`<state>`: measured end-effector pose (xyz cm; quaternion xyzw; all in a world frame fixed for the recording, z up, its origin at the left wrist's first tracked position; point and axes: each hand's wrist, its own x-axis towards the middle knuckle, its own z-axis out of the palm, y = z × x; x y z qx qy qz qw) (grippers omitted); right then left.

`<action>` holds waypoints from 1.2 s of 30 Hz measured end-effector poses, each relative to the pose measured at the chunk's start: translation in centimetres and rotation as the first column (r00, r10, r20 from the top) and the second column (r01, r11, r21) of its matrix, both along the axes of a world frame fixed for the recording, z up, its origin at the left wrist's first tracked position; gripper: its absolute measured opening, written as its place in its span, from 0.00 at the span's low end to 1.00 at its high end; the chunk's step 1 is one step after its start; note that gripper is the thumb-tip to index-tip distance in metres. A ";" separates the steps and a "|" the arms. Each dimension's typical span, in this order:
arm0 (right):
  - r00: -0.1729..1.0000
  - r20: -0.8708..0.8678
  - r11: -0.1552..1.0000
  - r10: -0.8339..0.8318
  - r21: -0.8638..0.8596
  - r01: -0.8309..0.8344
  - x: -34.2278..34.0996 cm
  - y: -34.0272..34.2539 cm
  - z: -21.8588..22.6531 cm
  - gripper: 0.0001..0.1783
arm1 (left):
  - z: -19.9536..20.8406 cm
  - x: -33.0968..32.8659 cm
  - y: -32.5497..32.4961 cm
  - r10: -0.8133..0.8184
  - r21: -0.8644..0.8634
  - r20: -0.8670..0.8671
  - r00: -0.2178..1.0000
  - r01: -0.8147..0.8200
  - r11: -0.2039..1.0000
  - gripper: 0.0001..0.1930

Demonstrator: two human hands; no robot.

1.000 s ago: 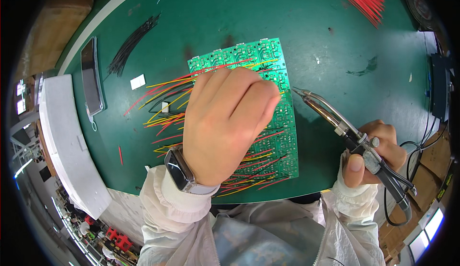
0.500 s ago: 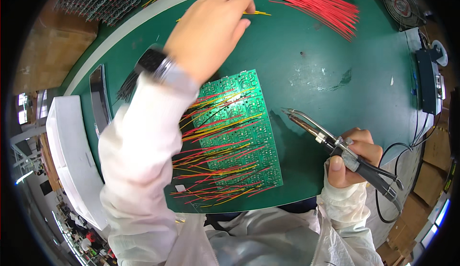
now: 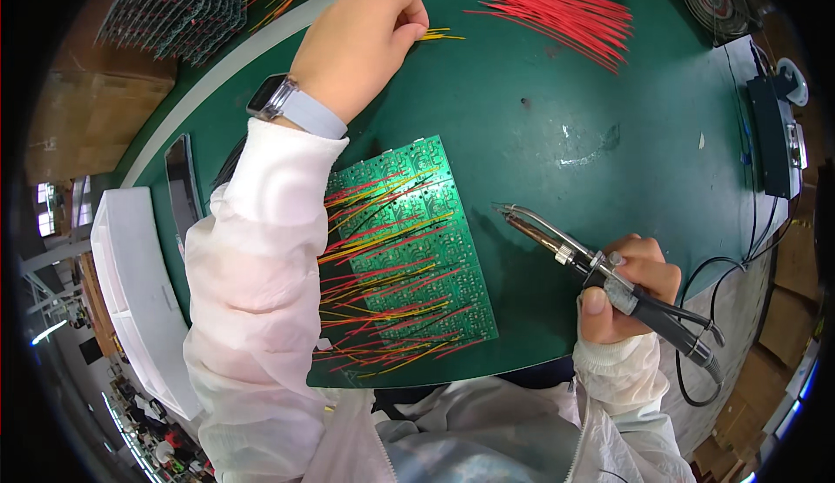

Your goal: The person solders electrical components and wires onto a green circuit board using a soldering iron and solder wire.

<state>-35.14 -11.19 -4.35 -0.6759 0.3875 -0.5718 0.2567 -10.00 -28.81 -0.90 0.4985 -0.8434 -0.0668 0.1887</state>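
Note:
Up at the far side of the green table, my left hand pinches at a few thin yellow wires, whose ends stick out right of the fingertips. My right hand grips a soldering iron with a thin metal tube along it; its tip points left, above the table. Between my arms lies a green circuit board panel, with rows of red, yellow and black wires stretching left from it. My left sleeve hides part of those wires. Beyond the panel, a pile of red wires lies at the back.
Black wires and a phone lie left of my forearm, beside a white tray. A small fan and a dark control box with cables stand at right. Stacked boards sit on a cardboard box at far left.
My left hand has shifted slightly left, its fingers now closed at the yellow wires. The whole view has moved a little; the right hand keeps the soldering iron in much the same pose.

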 end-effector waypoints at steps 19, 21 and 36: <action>0.997 -0.071 0.996 -0.041 0.070 0.046 0.6 2.1 0.3 0.22 | -0.3 -3.9 19.7 0.282 0.077 -0.266 0.922 -0.272 0.959 0.10; 0.997 -0.054 0.996 -0.053 0.075 0.057 0.6 2.5 0.2 0.22 | -0.8 -4.1 19.7 0.288 0.051 -0.274 0.918 -0.285 0.957 0.10; 0.999 -0.042 0.997 -0.031 0.067 0.034 0.7 2.4 0.0 0.25 | -1.2 -4.0 19.4 0.260 0.039 -0.264 0.929 -0.260 0.965 0.10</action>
